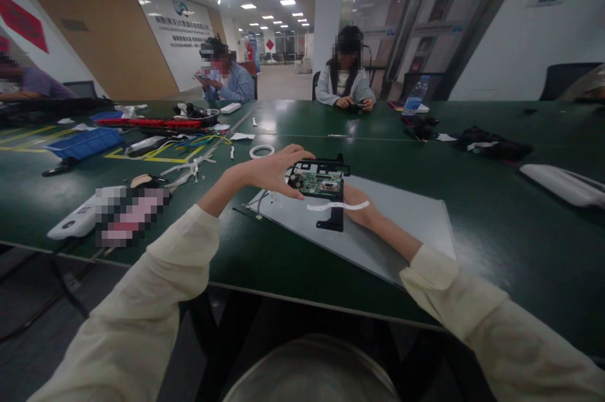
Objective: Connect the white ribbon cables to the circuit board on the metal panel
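A green circuit board (pixel 314 184) sits in a black plastic frame (pixel 336 218), held up over a grey flat panel (pixel 406 213). My left hand (pixel 271 170) is closed on the frame's left end, thumb below and fingers along the top. From the right, my right hand (pixel 360 208) grips the frame's other side; its fingers are mostly hidden behind it. A curved white strip (pixel 326 206) crosses in front of the frame and my right hand. The panel lies flat on the green table (pixel 265 263), with a thin grey cable (pixel 261 203) at its left corner.
A tape roll (pixel 261 151) lies beyond my left hand. To the left are a white device (pixel 82 213), a blue bin (pixel 85 143) and loose wires (pixel 212 139). A bottle (pixel 416 94) and a white object (pixel 562 184) are at right. Two people sit across the table.
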`<act>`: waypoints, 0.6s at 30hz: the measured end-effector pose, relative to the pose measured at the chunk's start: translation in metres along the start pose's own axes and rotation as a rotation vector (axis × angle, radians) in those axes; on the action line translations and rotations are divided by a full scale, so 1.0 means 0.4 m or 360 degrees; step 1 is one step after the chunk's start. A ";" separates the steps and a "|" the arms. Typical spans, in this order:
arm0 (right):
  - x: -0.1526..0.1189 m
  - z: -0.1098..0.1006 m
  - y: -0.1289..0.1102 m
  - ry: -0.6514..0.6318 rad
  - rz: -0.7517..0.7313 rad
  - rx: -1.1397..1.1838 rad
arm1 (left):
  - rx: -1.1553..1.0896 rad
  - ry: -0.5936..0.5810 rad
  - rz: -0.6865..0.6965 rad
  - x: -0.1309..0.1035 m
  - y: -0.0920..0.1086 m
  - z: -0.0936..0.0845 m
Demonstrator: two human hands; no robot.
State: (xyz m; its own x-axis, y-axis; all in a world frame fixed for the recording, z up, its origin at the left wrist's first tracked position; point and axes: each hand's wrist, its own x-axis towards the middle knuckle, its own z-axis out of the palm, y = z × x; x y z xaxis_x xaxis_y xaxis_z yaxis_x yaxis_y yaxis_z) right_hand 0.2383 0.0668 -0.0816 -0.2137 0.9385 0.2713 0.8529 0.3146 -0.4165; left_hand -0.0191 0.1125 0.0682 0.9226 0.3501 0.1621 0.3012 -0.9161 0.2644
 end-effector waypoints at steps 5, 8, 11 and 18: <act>0.018 -0.107 0.027 -0.0021 0.0708 0.0607 | -0.0093 -0.0056 0.0066 0.019 -0.020 0.071; -0.031 -0.181 0.078 0.0103 0.0971 0.0959 | -0.0115 -0.0098 0.0045 0.054 -0.031 0.130; -0.131 -0.225 0.120 0.0245 0.1098 0.1123 | -0.0149 -0.0172 0.0044 0.100 -0.037 0.189; -0.334 -0.244 0.155 0.0536 0.1056 0.0588 | -0.0236 -0.0333 -0.0009 0.173 -0.036 0.268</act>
State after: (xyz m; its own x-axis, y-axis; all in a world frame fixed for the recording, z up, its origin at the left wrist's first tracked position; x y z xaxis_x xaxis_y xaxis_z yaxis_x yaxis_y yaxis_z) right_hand 0.3663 -0.0530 -0.0591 0.4827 0.8712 0.0897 0.5278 -0.2076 -0.8236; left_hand 0.0663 0.1288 -0.0263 0.9554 0.2932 -0.0362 0.2823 -0.8701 0.4040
